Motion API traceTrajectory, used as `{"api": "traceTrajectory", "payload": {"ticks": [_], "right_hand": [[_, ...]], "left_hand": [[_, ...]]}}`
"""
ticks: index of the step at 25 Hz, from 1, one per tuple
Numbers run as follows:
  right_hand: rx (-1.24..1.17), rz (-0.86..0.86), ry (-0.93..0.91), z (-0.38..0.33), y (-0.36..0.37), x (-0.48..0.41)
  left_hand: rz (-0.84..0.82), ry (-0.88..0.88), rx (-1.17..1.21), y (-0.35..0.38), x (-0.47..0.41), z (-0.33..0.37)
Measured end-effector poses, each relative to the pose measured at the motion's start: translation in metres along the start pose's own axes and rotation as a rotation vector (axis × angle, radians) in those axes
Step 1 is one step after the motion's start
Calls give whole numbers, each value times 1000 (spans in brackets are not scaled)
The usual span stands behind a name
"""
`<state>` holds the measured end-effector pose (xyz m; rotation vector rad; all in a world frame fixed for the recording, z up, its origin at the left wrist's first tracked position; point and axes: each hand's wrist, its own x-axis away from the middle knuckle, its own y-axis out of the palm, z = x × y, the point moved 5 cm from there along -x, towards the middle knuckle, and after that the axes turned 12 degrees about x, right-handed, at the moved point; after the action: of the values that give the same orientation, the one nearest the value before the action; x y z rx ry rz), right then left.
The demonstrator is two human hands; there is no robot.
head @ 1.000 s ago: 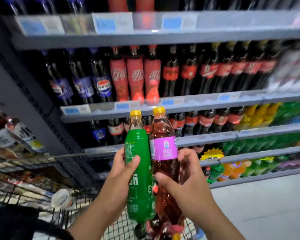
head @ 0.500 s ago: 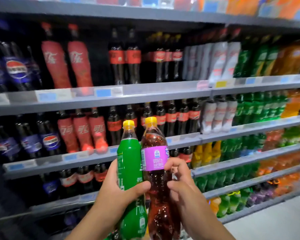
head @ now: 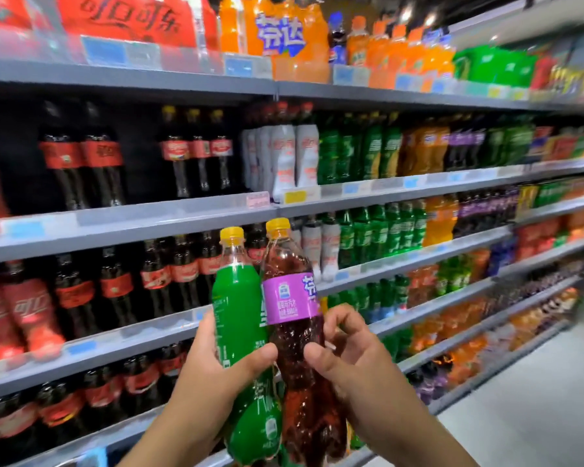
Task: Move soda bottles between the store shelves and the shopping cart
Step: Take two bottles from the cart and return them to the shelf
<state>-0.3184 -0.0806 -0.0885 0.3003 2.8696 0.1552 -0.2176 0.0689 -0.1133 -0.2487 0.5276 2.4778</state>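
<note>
I hold two soda bottles upright, side by side and touching, in front of the store shelves (head: 169,214). My left hand (head: 216,369) grips the green bottle (head: 236,308) with a yellow cap around its middle. My right hand (head: 351,358) grips the dark purple-labelled bottle (head: 292,298), also yellow-capped, just below its label. Both bottles stand level with the third shelf row. The shopping cart is out of view.
Grey shelves run from left to far right, packed with cola bottles (head: 182,153) on the left, white-labelled bottles (head: 294,156) in the middle, then green bottles (head: 378,153) and orange bottles (head: 422,150). Light floor (head: 536,409) lies at the lower right.
The view has swung up and to the right along the shelves; the cart has dropped out of sight. Both hands keep holding the two bottles together.
</note>
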Motion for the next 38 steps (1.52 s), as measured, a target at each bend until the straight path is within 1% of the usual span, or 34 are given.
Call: {"api": "traceTrajectory", "payload": {"ticks": [2, 4, 7, 10, 13, 16, 20, 22, 26, 30, 34, 36, 38], "right_hand": [[58, -22, -6, -10, -26, 0], [113, 9, -23, -16, -47, -2], [172, 157, -55, -17, -77, -9], [225, 295, -101, -20, -108, -23], [259, 375, -98, -22, -143, -45], [270, 417, -125, -25, -181, -73], [251, 465, -167, -31, -241, -116], [273, 510, -195, -36, -273, -133], [331, 636, -237, -49, -337, -143], [357, 771, -248, -57, -408, -139], [429, 771, -305, -68, -472, -149], [424, 701, -346, -75, -504, -157], [433, 602, -364, -87, -539, -167]], "left_hand": [[-42, -15, 4, 24, -12, -8], [-63, -18, -14, 42, -28, -13], [-115, -25, -53, 63, -59, -18], [-194, -37, -36, 85, -89, -28], [-215, -35, -36, 103, -121, -42], [-199, 45, -63, 119, -156, -52], [-168, 244, -118, 144, -221, -62], [-167, 287, -112, 161, -258, -67], [-187, 297, -97, 203, -319, -94], [-213, 265, -94, 250, -352, -131], [-224, 214, -140, 299, -377, -160], [-210, 228, -157, 328, -388, -169], [-151, 228, -142, 355, -399, -177]]}}
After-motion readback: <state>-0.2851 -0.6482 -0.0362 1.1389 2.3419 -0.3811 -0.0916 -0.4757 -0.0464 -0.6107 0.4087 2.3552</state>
